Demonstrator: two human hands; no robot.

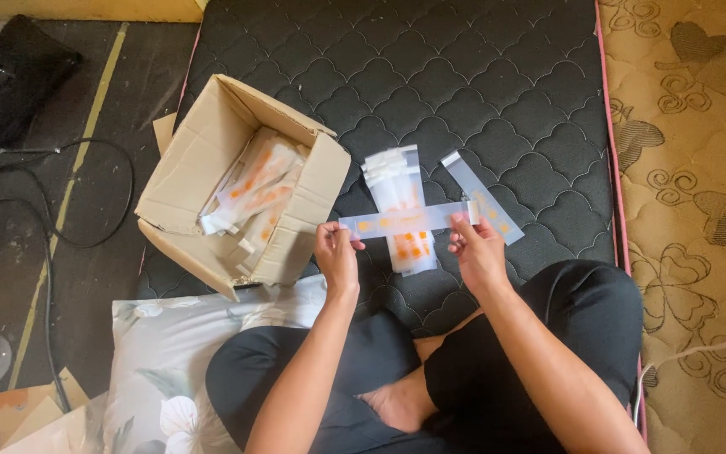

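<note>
A black quilted mattress [481, 76] bears an open cardboard box [237, 181] left of the fingers. Left hand [335, 256] and right hand [476, 250] pinch a clear packet strip [405, 221] by its ends, stretched flat above a packet stack [401, 202].

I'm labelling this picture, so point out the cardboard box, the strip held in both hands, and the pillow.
cardboard box [180, 189]: head view, its left outer wall.
strip [401, 221]: head view, its middle, between the hands.
pillow [161, 345]: head view, its bare top.
</note>
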